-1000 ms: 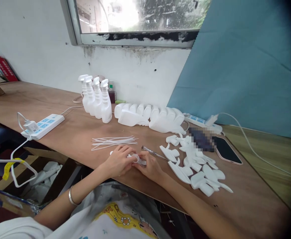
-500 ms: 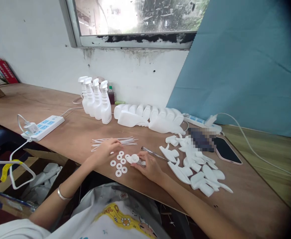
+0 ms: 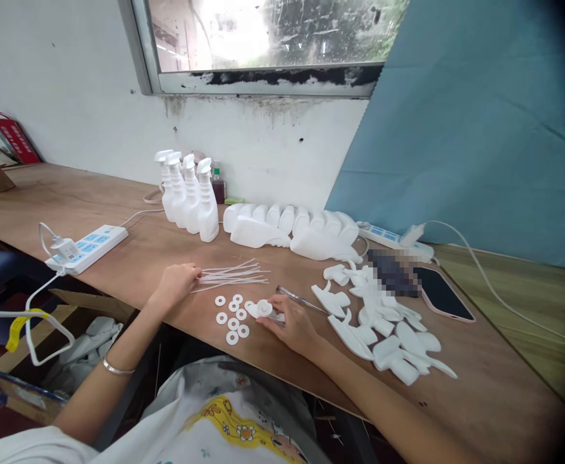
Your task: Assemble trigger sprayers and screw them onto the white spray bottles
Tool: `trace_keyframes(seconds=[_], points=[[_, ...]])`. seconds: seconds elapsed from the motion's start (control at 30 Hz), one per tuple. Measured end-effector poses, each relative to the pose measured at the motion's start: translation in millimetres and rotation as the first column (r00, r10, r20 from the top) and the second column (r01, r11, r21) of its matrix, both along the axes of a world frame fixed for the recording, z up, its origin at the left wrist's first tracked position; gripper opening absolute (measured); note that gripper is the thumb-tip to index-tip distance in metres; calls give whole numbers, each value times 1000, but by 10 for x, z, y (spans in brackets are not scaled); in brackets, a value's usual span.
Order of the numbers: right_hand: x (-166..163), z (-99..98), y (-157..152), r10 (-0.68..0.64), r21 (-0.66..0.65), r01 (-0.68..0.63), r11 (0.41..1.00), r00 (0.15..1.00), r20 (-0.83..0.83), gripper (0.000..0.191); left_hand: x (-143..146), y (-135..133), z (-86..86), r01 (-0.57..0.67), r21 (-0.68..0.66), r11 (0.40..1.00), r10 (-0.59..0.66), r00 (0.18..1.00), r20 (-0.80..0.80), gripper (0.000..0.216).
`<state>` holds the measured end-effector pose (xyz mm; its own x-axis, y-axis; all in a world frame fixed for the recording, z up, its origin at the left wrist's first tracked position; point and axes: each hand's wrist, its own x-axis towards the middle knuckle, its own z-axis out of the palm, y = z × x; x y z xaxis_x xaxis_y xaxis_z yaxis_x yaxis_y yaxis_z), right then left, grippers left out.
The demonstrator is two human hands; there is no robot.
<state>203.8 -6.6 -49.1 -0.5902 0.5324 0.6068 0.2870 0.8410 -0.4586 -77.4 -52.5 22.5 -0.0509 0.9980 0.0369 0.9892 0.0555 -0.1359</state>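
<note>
Clearly, the right hand point(image 3: 292, 322) had its fingers clamped on a white spray head point(image 3: 264, 307), at three o'clock from the loose washers point(image 3: 230, 325). Left hand point(image 3: 178, 283) was at the nine-o'clock ends of the thin straws point(image 3: 236, 281); whether its fingers gripped any could not be told.

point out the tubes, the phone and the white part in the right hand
Tubes point(image 3: 229, 281): head view, near the middle of the bundle.
Phone point(image 3: 445, 294): head view, middle of the dark screen.
White part point(image 3: 263, 308): head view, on its round piece.
</note>
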Motion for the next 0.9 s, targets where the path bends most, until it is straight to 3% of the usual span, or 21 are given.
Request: trace_keyframes(seconds=[0.27, 0.37, 0.43, 0.53, 0.67, 0.8, 0.9], points=[[3, -8, 3, -2, 3, 2, 1000, 1000, 13, 33, 5, -120, 187, -51, 128, 991, 48, 999, 24, 26], [1, -3, 3, 12, 3, -12, 1000, 1000, 4, 32, 24, -143, 220, 59, 185, 981, -92, 980, 175, 26], [0, 7, 3, 17, 9, -17, 1000, 1000, -3, 31, 47, -142, 232, 131, 261, 956, -215, 921, 325, 24], [-1, 27, -2, 23, 13, -23, 1000, 1000, -6, 31, 152, -130, 252, 108, 385, 917, -337, 726, 599, 23], [-4, 61, -15, 32, 24, -32, 999, 999, 2, 34, 480, -118, 279, -18, 390, 920, -371, 273, 888, 24], [-4, 88, -17, 49, 42, -50, 998, 998, 26, 34, 904, -120, 229, -30, 294, 955, -295, -64, 953, 26], [-1, 86, -6, 68, 65, -70, 995, 997, 25, 32, 1137, -122, 116, -45, 299, 953, -302, -206, 931, 26]])
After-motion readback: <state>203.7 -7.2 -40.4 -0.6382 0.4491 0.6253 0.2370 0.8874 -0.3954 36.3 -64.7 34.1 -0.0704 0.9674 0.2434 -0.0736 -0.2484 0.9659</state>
